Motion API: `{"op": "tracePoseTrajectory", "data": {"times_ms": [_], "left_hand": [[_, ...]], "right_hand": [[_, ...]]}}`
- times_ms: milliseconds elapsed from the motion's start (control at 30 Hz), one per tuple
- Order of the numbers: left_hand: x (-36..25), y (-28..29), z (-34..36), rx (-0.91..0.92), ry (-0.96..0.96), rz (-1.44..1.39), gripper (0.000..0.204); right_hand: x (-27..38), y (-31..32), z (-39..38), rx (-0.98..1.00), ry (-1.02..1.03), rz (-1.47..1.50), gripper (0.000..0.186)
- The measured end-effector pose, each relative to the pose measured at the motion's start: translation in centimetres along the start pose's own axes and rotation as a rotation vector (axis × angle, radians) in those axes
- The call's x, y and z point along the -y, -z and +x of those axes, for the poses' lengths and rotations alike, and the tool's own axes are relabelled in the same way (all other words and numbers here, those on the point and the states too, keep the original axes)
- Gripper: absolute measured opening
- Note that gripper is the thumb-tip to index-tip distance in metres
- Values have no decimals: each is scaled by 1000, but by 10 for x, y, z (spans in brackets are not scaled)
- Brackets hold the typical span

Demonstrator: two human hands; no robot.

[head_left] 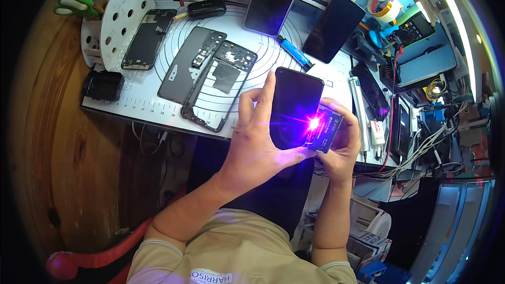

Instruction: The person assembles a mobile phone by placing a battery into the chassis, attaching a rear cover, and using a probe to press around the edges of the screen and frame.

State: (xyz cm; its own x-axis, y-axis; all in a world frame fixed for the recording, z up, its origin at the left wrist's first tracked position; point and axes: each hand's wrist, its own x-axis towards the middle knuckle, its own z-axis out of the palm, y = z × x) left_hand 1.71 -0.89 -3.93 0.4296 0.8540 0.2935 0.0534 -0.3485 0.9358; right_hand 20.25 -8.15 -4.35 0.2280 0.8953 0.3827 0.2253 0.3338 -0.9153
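Observation:
My left hand (252, 150) grips a dark smartphone (292, 94) upright along its left side, the index finger stretched along the edge and the thumb across the bottom toward the right. My right hand (342, 155) is closed on a small dark rectangular device (329, 131) with printed labels, held against the phone's right side. A bright purple light glares from the device, hiding part of the phone and the device's left portion. Beyond the hands on the work mat (139, 100) lie an opened phone frame (226, 73), a grey back panel (181, 73) and a blue tube (294, 52).
Two phones (271, 0) (331, 26), a screen assembly (147, 37) and a black case (208, 9) lie at the back. A perforated white holder (121, 21) with green scissors (71, 2) stands left; a multimeter (410, 31), cables (436, 131) and tools crowd the right. A red chair arm (94, 252) is lower left.

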Motion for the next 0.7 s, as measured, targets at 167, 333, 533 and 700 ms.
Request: {"op": "tracePoseTrajectory", "data": {"times_ms": [167, 333, 533, 700], "left_hand": [[-1, 0, 0, -1, 13, 6, 126], [0, -1, 0, -7, 3, 3, 127], [-2, 0, 0, -2, 9, -4, 127], [-1, 0, 0, -5, 8, -6, 127]], "right_hand": [[-2, 1, 3, 86, 116, 85, 69], [0, -1, -1, 11, 3, 44, 79], [2, -3, 0, 7, 12, 39, 77], [0, -2, 0, 19, 25, 57, 76]]}}
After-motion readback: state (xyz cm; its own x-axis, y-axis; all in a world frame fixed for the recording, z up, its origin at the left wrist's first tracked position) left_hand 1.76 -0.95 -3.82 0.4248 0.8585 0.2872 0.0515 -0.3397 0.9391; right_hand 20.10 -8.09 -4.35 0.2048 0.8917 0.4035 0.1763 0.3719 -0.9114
